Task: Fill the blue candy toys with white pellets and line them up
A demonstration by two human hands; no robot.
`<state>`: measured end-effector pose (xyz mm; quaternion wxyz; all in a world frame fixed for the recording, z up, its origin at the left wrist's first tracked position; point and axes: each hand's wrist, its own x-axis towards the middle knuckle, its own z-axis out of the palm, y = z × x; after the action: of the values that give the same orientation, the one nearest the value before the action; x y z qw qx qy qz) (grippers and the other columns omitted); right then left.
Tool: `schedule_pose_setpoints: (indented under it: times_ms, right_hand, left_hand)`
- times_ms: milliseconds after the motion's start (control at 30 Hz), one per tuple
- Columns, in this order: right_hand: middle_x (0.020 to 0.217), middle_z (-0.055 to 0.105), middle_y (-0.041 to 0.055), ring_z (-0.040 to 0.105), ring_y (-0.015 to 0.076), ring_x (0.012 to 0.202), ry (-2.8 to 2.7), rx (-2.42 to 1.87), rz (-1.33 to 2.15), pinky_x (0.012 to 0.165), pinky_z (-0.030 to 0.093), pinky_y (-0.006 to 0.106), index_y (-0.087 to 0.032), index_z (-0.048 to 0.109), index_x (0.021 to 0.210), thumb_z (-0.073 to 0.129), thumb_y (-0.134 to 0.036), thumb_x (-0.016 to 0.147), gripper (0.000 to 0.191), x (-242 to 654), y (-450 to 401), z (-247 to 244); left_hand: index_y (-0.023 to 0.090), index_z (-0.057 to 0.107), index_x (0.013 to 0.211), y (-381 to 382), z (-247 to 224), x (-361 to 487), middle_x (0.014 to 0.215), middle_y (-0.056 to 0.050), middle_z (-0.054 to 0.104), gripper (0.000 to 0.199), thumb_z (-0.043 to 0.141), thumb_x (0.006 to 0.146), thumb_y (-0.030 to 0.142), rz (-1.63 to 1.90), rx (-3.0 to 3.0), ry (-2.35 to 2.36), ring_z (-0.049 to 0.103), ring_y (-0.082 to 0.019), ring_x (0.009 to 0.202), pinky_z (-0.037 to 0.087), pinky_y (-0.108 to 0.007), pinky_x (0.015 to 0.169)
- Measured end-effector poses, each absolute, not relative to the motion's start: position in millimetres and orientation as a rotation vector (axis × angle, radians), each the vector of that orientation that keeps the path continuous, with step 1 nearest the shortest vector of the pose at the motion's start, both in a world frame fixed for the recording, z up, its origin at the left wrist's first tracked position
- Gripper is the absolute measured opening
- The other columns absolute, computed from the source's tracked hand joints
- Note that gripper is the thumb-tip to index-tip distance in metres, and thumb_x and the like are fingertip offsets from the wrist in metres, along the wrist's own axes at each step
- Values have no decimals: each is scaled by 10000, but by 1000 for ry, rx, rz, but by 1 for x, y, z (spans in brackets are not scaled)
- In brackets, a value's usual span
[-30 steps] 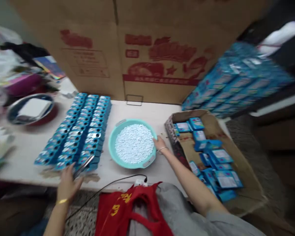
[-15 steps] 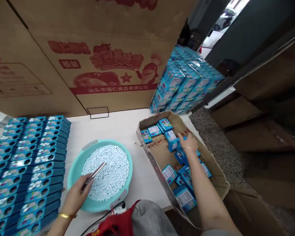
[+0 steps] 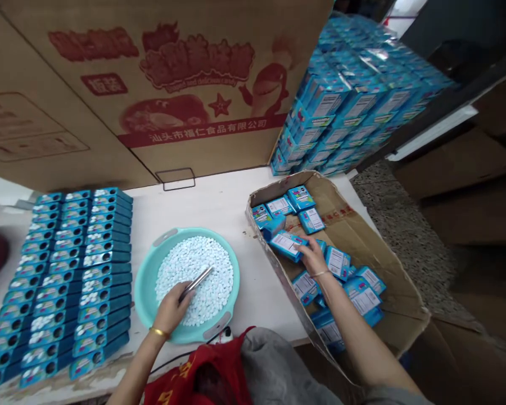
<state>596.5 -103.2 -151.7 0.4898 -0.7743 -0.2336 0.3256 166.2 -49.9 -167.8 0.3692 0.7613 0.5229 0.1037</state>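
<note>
Brown carton panels with red print are standing behind one pale table, and one tall stack of blue boxes is rising at the far right. From the head camera, three rows of blue dispensers are running along the left, one turquoise basin of white pellets is sitting in the middle, and one cardboard tray is holding scattered blue packs beyond it. The left hand is closing round one metal tool, whose tip is lying over the pellets. The right hand is touching the end of one blue pack near the tray's left wall; whether its fingers are clamping, I cannot tell. Compared with half a second ago, it is reaching closer to that wall, and the packs are lying differently.
</note>
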Motion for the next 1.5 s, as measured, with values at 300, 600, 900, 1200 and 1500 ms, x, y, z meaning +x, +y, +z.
schedule_pose_setpoints:
  times_ms: [300,600,900,1200,1500]
  right_hand:
    - [1144,646,-6,628,195,1021,-512,-1212,1152,864,528,383,-312,495,1132,757,-260,631,569,513,-105,-86]
    - [998,710,8,657,227,955,-460,-1228,1345,867,531,391,-254,596,998,754,-305,664,373,445,-118,-96]
    - [1066,719,22,622,289,1102,-104,-1145,1656,984,465,501,-252,643,1042,675,-308,691,357,431,-129,-111]
    - [1111,690,88,576,306,1161,-210,-995,1986,1020,400,531,-216,619,1116,476,-665,749,597,410,-138,-108]
    - [1235,543,105,528,273,1149,-1245,-1507,1102,1015,416,451,-230,410,1253,824,-422,574,817,422,-128,-114]
  left_hand:
    - [186,557,1119,-57,-148,125,1065,-81,660,332,453,869,378,193,2048,1417,639,-220,953,512,-360,859]
    - [166,537,1059,-68,-123,111,1012,-99,615,209,379,925,197,-335,2180,1763,587,-224,976,465,-332,839]
    - [176,535,1073,-63,-173,169,1082,-99,580,217,358,947,175,-234,2098,1670,535,-217,1041,431,-338,894]
    - [189,490,1170,-40,-191,204,1152,-65,611,275,484,895,195,-10,1978,1468,580,-181,1039,448,-294,910]
    - [182,522,1116,-46,-120,153,975,-59,622,263,498,895,323,247,1989,1160,587,-171,865,466,-295,797]
